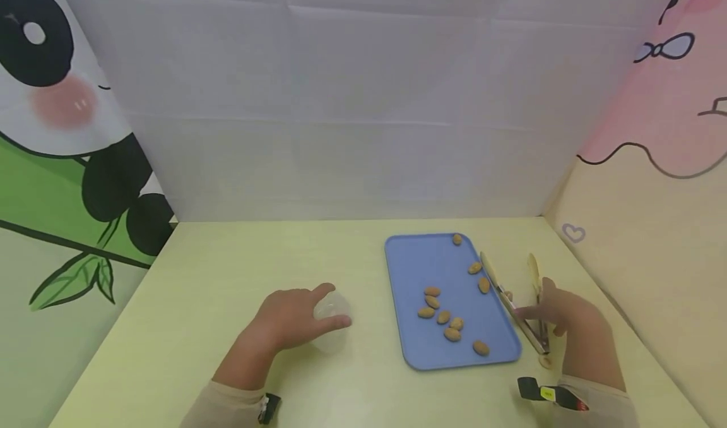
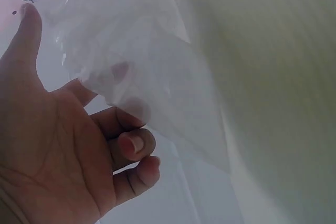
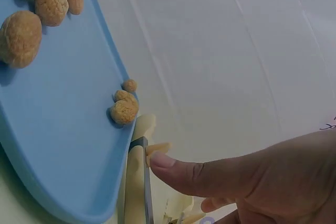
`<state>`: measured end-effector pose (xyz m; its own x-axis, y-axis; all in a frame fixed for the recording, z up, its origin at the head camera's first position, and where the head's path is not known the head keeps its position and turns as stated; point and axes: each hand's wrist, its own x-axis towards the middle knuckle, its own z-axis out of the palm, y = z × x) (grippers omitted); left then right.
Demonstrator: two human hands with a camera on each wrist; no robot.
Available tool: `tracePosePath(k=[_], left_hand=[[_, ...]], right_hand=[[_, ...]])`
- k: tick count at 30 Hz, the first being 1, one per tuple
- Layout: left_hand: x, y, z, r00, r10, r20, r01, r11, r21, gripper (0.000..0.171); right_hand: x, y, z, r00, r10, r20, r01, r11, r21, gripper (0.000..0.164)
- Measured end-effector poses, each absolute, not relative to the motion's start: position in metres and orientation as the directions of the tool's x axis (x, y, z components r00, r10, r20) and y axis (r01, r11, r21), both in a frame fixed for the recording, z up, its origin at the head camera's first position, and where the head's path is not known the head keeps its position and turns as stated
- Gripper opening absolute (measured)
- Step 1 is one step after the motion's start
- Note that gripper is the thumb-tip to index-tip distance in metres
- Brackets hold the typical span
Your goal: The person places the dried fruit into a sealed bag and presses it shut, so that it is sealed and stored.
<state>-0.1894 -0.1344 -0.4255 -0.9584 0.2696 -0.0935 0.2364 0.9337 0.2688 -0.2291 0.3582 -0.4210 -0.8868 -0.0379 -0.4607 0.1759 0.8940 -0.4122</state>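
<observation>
My left hand [image 1: 289, 317] is beside a small clear plastic bag [image 2: 173, 93], its thumb and forefinger on either side of it in the head view. From the left wrist, the thumb stands apart and some fingertips show through the crumpled film. My right hand [image 1: 568, 308] reaches over metal tongs [image 1: 525, 330] with cream tips, spread wide right of the blue tray [image 1: 417, 264]. Its thumb [image 3: 184, 174] extends across to the arm nearer the tray, the other fingers on the far side. Several tan, oval, nut-like pieces [image 1: 452, 334] lie on the tray.
One tan piece [image 1: 508, 296] shows between the tong arms, outside the tray. The pale yellow table [image 1: 227, 257] ends at a white back sheet [image 1: 341, 169]. Cartoon-printed panels [image 1: 647, 226] stand at both sides.
</observation>
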Motion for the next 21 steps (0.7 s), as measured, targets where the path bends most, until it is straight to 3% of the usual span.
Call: tracePosePath(k=[4, 7, 12, 16, 21], left_hand=[[-0.19, -0.137, -0.427, -0.962, 0.25, -0.111, 0.21, 0.936, 0.283, 0.095], [-0.19, -0.141, -0.427, -0.96, 0.274, -0.057, 0.247, 0.924, 0.292, 0.102], [-0.191, -0.147, -0.427, -0.901, 0.433, 0.013, 0.387, 0.791, 0.473, 0.119], [-0.191, -0.147, -0.43, -0.834, 0.546, -0.081, 0.392, 0.689, 0.61, 0.131], [-0.191, -0.148, -0.436, -0.824, 0.549, -0.14, 0.383, 0.722, 0.576, 0.131]], right_hand=[[-0.23, 0.358, -0.426, -0.89, -0.032, -0.456, 0.184, 0.888, -0.421, 0.121], [-0.231, 0.358, -0.43, -0.889, -0.019, -0.458, 0.2, 0.882, -0.426, 0.125], [-0.233, 0.357, -0.437, -0.885, -0.004, -0.466, 0.23, 0.867, -0.443, 0.133], [-0.233, 0.356, -0.438, -0.89, 0.004, -0.456, 0.229, 0.868, -0.44, 0.132], [-0.231, 0.354, -0.435, -0.899, 0.011, -0.437, 0.2, 0.899, -0.389, 0.116]])
